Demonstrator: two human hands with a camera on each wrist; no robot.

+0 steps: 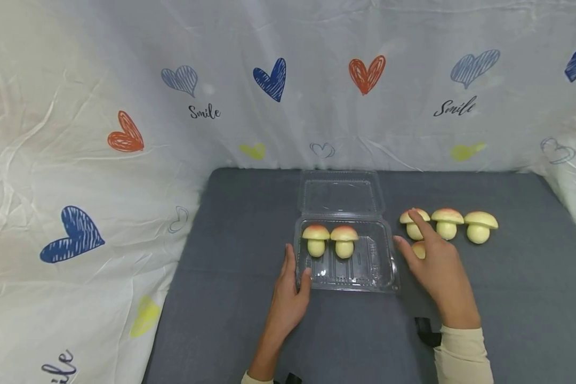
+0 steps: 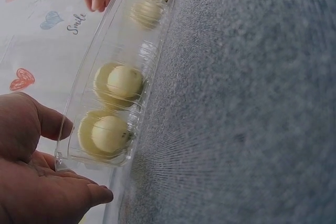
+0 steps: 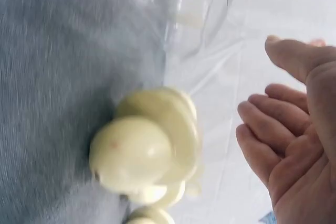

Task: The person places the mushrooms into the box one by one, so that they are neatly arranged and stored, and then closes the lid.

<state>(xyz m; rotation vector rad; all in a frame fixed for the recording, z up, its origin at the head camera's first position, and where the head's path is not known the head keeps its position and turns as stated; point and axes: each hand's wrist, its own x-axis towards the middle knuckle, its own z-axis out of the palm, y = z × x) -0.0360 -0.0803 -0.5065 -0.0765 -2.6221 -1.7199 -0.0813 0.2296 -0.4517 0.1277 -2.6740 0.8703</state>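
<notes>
A clear plastic clamshell box (image 1: 379, 282) lies with its lid (image 1: 341, 194) folded back. Two toy mushrooms (image 1: 344, 240) with yellow, red-tinged caps stand side by side in its back left part. My left hand (image 1: 290, 298) rests at the box's front left corner, fingers straight along the side and thumb by the front rim. To the right of the box, my right hand (image 1: 439, 266) hovers over a loose mushroom (image 1: 418, 249), partly hidden by the hand. Its fingers are extended and spread from the thumb, with nothing held; the right wrist view shows a mushroom (image 3: 131, 153) below the palm.
Behind the right hand, three more mushrooms (image 1: 446, 223) stand in a row. A grey cloth (image 1: 249, 224) covers the table. White fabric (image 1: 317, 96) printed with hearts hangs along the back and left side.
</notes>
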